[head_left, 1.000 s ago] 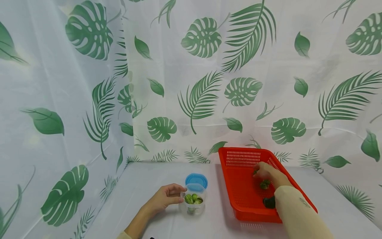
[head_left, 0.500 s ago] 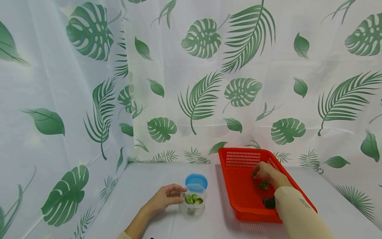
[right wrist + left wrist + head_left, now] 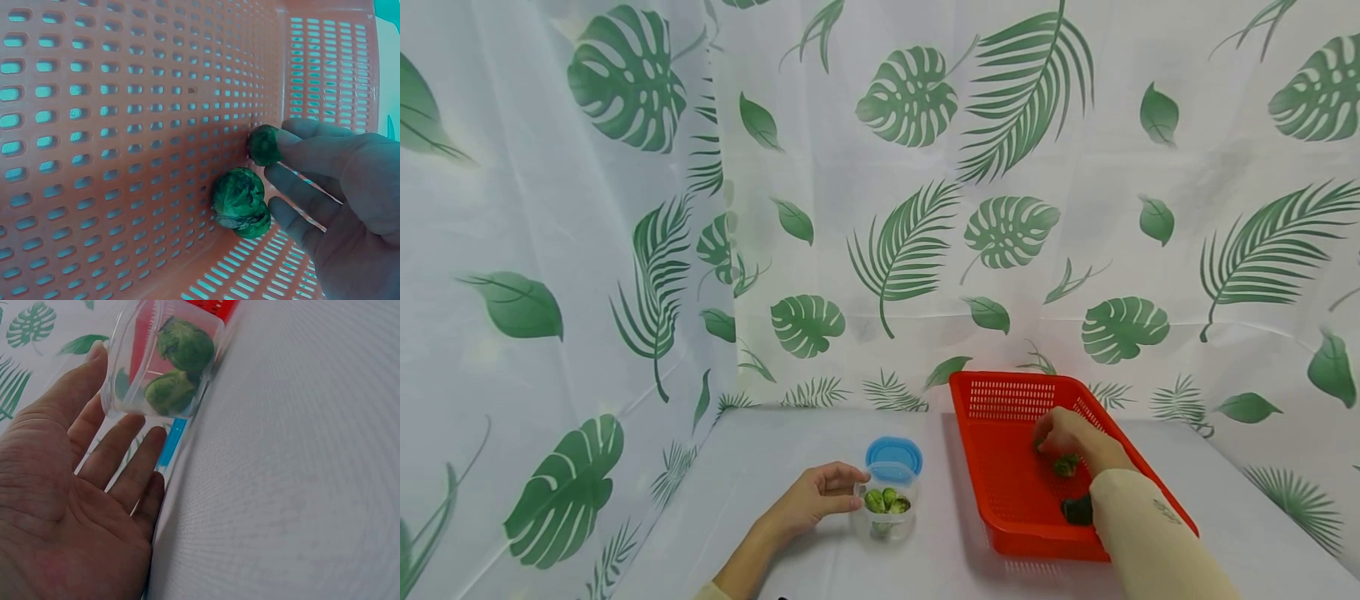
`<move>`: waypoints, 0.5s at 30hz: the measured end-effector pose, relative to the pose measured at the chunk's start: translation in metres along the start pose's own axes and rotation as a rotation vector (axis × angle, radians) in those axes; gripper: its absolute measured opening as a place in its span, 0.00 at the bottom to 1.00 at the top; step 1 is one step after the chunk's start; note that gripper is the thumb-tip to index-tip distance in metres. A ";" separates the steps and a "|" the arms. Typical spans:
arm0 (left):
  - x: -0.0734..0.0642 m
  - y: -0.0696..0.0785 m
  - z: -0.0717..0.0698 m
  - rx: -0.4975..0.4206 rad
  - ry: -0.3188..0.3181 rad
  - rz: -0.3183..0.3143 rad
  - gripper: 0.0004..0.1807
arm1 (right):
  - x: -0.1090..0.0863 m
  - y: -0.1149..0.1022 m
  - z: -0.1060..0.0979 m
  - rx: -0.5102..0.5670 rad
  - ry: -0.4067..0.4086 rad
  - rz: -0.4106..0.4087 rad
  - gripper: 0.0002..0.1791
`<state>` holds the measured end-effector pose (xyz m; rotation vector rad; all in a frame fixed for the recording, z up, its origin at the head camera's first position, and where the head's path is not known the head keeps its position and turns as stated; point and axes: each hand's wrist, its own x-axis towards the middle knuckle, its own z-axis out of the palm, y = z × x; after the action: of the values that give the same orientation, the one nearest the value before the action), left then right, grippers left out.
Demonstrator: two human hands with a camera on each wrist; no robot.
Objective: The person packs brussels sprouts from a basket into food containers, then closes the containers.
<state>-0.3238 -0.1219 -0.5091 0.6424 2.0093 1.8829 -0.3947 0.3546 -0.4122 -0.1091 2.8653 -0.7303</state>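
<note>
My left hand [image 3: 820,500] touches the left side of a small clear plastic container [image 3: 891,523], thumb and fingertips at its rim, palm turned toward it. Several Brussels sprouts [image 3: 889,500] lie in this container. Inside the red basket [image 3: 992,467], my right hand [image 3: 1071,437] pinches one Brussels sprout [image 3: 262,145] between thumb and fingers, close to the basket's perforated surface. Two more sprouts [image 3: 239,192] sit against each other beside those fingertips. In the head view the right hand mostly hides the pinched sprout.
A blue lid [image 3: 893,455] lies on the white table [image 3: 820,567] just behind the container. The basket's raised walls surround the right hand. Behind the table hangs a white curtain [image 3: 917,250] with green leaf prints.
The right hand has shifted very slightly to the left within the basket, and the sprout at its fingertips is now more hidden. The left hand and container have stayed in place.
</note>
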 end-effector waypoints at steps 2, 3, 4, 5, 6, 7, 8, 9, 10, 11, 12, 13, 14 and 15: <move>0.000 0.000 0.000 0.000 0.000 0.001 0.25 | 0.000 0.000 0.000 0.006 -0.002 0.006 0.11; 0.000 0.000 0.000 0.000 0.000 0.001 0.25 | -0.001 -0.001 0.000 0.005 -0.006 0.006 0.10; 0.000 0.000 0.000 -0.001 0.000 0.001 0.25 | -0.001 0.000 0.000 0.006 -0.008 0.003 0.10; 0.000 0.000 0.000 -0.001 0.000 0.001 0.25 | -0.001 -0.001 0.000 0.003 -0.011 -0.004 0.10; 0.000 0.000 0.000 -0.002 0.000 0.000 0.25 | -0.001 -0.001 0.000 0.001 -0.014 -0.006 0.10; 0.000 0.000 0.000 -0.002 0.000 -0.002 0.25 | -0.001 0.000 0.000 0.003 -0.018 -0.008 0.10; 0.000 0.001 0.000 -0.003 -0.001 -0.001 0.25 | -0.001 0.000 0.000 0.006 -0.024 -0.009 0.10; -0.001 0.002 0.000 -0.004 -0.002 -0.002 0.25 | 0.000 0.000 0.000 0.009 -0.029 -0.011 0.11; -0.001 0.002 0.001 -0.004 -0.002 -0.003 0.25 | 0.000 0.001 0.000 0.014 -0.033 -0.008 0.10; -0.001 0.003 0.001 -0.004 -0.002 -0.004 0.25 | 0.000 0.001 0.000 0.022 -0.040 -0.002 0.11; -0.001 0.003 0.000 -0.003 -0.002 -0.005 0.25 | 0.000 0.001 0.000 0.033 -0.045 0.008 0.11; -0.001 0.003 0.000 -0.001 -0.002 -0.006 0.25 | 0.000 0.001 0.000 0.043 -0.050 0.015 0.11; -0.001 0.003 0.000 0.001 -0.002 -0.005 0.25 | 0.000 0.001 0.000 0.052 -0.055 0.023 0.11; -0.001 0.003 0.000 0.003 -0.001 -0.006 0.25 | 0.000 0.000 0.000 0.057 -0.057 0.033 0.12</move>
<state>-0.3224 -0.1224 -0.5061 0.6377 2.0115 1.8761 -0.3945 0.3548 -0.4127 -0.0737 2.7828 -0.7892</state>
